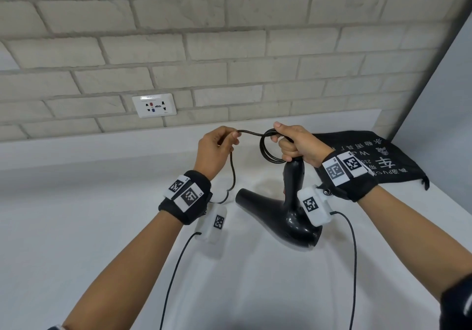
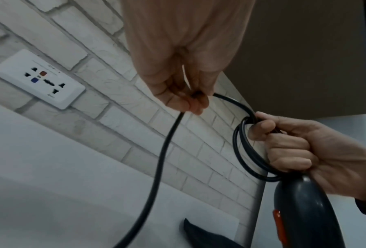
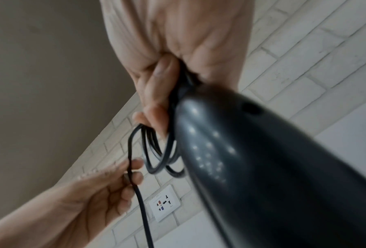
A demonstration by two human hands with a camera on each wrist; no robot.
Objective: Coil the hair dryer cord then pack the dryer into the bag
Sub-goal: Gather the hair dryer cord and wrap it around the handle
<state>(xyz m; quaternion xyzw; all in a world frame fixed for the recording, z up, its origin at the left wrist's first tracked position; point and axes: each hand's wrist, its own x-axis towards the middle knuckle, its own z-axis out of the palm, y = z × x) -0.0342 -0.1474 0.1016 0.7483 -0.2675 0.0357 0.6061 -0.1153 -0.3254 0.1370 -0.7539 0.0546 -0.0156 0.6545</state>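
Observation:
A black hair dryer (image 1: 288, 209) hangs nozzle-down over the white counter, held by the top of its handle. My right hand (image 1: 293, 143) grips that handle end (image 2: 305, 206) together with a few loops of black cord (image 1: 268, 148). My left hand (image 1: 219, 146) pinches the cord (image 2: 165, 151) a short way left of the loops. From that pinch the cord drops toward the counter. In the right wrist view the loops (image 3: 156, 151) hang beside the dryer handle (image 3: 252, 159). The black bag (image 1: 378, 156) with white print lies flat behind my right wrist.
A white wall socket (image 1: 154, 105) sits on the brick wall above the counter's back ledge. A grey side wall (image 1: 444, 100) closes the right end of the counter (image 1: 102, 227). Thin cables run from both wrist cameras toward me.

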